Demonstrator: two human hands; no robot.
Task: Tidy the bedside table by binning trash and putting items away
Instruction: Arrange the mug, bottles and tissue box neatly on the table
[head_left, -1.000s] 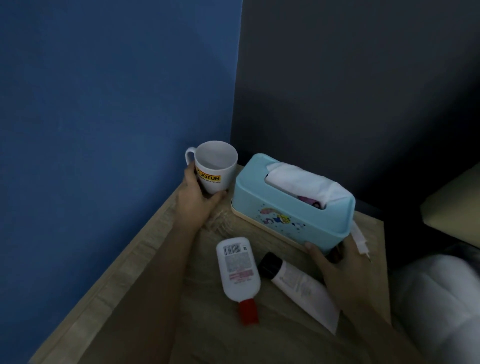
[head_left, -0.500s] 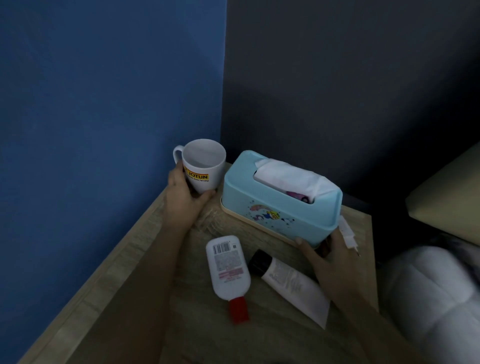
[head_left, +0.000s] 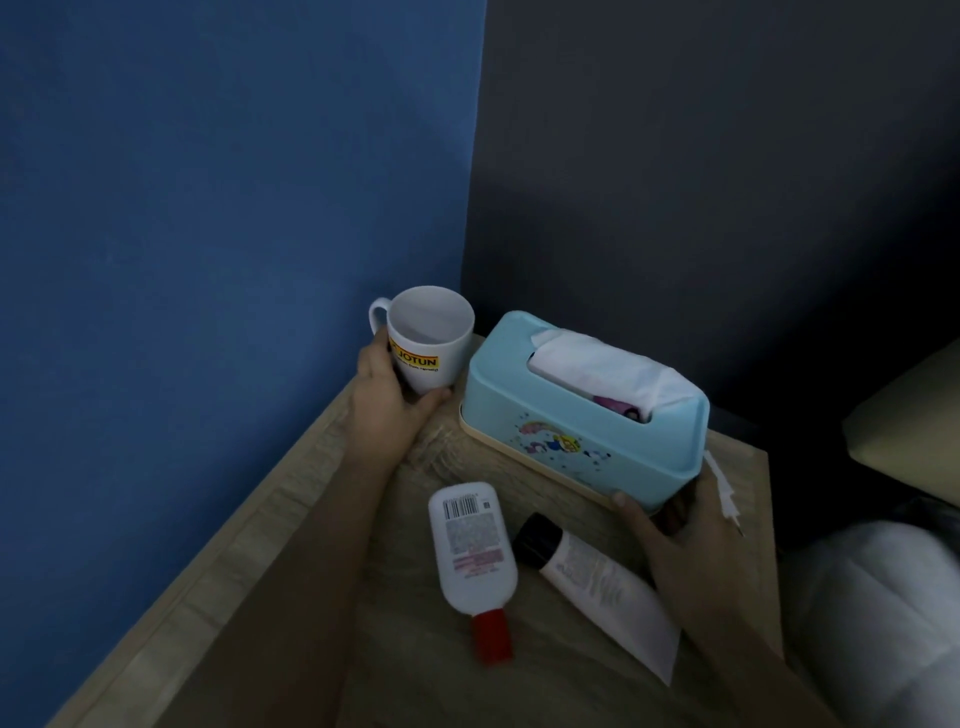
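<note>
Both busy: left hand (head_left: 387, 408) grips mug (head_left: 428, 345), right hand (head_left: 683, 538) grips tissue box (head_left: 561, 410); bottle (head_left: 472, 545), tube (head_left: 597, 577) lie between.

Left hand (head_left: 387, 402) and right hand (head_left: 685, 540) are bare. Both forearms are uncovered down to the lower frame edge.

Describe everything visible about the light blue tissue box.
The tissue box is light blue, plastic-looking, with rounded corners, a cream base rim and a cartoon print on its front. Its top slot shows white tissue bulging out. It stands upright at the back of the wooden bedside table, beside the mug. The right hand grips its near right corner.
</note>
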